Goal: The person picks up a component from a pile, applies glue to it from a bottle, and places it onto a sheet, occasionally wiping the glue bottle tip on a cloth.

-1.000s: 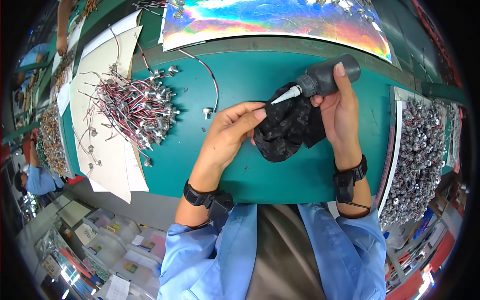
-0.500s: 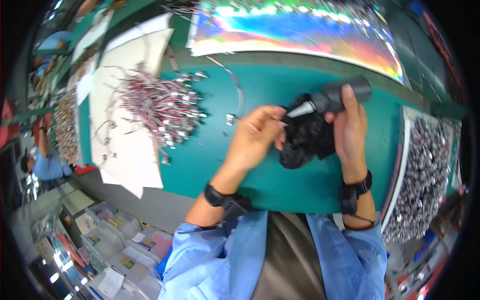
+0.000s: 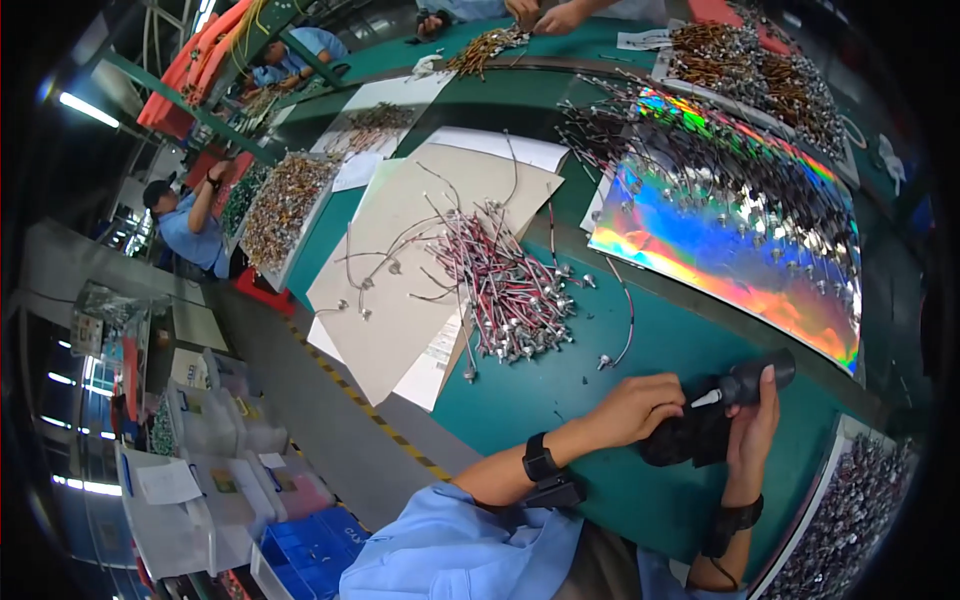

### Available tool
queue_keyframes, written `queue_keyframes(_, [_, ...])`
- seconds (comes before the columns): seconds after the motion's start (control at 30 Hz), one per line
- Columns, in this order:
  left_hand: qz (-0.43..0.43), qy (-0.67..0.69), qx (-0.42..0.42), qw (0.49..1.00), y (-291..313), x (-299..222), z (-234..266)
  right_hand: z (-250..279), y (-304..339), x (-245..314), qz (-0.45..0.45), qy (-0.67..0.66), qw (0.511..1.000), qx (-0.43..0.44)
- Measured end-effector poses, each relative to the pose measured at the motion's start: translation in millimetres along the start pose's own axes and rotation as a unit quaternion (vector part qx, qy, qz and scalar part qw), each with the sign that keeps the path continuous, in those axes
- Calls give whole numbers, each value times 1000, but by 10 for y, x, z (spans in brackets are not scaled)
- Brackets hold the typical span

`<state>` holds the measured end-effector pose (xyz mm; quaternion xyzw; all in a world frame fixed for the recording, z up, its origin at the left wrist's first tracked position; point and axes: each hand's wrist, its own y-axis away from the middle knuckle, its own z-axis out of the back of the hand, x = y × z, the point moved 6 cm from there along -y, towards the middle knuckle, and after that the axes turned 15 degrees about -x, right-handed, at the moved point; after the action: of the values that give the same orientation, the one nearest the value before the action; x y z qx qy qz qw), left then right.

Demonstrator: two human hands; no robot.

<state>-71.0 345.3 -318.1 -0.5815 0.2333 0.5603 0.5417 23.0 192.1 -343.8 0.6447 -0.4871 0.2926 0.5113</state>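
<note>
My right hand [image 3: 755, 432] is wrapped round a dark grey squeeze bottle [image 3: 765, 377], tilted so that its white tapered nozzle [image 3: 707, 398] points toward my left hand. The fingers of my left hand [image 3: 640, 408] are pinched together close to the nozzle tip; what they hold, if anything, is too small to make out. Beneath both hands lies a crumpled black bundle [image 3: 686, 440], partly hidden by my fingers. To the left of my hands, a single wired part [image 3: 625, 325] with a silvery end rests on the green table [image 3: 540, 420].
A heap of red, black and white wires with metal ends [image 3: 510, 290] lies on beige cardboard [image 3: 385, 325]. Beyond my hands is a shiny rainbow sheet [image 3: 720, 275] bearing many wired parts. A tray of small metal parts [image 3: 850, 515] stands at right. Co-workers [image 3: 195, 225] sit further off.
The view has swung to the left and upward, so my hands now appear lower right. The bottle is still in my right hand, its nozzle beside my pinched left fingers.
</note>
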Motion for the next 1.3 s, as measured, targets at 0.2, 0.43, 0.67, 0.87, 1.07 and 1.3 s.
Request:
queue_keyframes(0.2, [-25,25,63,997,-45,-49,-51,-9,-48,-1,-22,26,999,-27])
queue_keyframes(0.43, [-20,28,88,995,-60,-74,-159,69,-94,-22,-69,28,997,-24])
queue_keyframes(0.67, [-7,15,92,996,-67,-101,-151,16,-53,19,-54,43,998,6])
queue_keyframes(0.87, [47,3,40,998,-73,9,-110,25,-76,1,-85,-10,996,21])
queue_keyframes(1.07, [98,-23,-31,994,-79,218,12,64,-129,61,-129,-129,983,23])
queue_keyframes(1.3, [167,-136,-73,974,-175,438,-77,213,-179,429,-15,-201,979,-3])
